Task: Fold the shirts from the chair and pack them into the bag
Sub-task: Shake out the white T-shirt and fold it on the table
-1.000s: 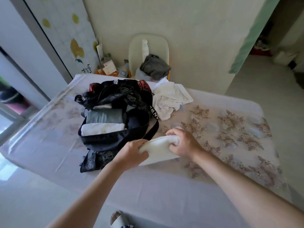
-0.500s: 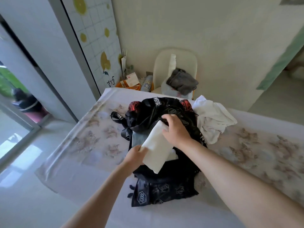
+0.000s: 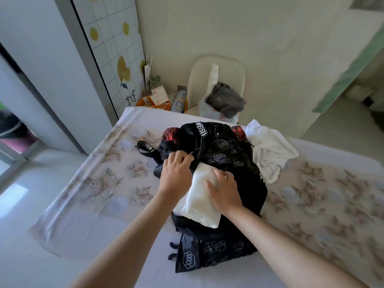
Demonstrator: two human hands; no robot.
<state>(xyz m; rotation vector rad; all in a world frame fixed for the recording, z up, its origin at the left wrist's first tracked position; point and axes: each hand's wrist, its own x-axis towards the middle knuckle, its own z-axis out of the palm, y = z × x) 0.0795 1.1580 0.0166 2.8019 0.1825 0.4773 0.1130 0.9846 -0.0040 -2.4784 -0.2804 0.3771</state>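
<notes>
The left hand point(image 3: 176, 172) grips the bag point(image 3: 228, 150) at its rim. The right hand point(image 3: 225, 190), fingers flat, presses a folded shirt point(image 3: 199, 206) into the opening.

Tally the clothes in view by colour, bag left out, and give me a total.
White: 3 (folded white shirt half in the black bag, crumpled white shirt on the table, white cloth on the chair back)
Grey: 1 (grey garment on the chair)
Total: 4, not counting anything hidden inside the bag.
</notes>
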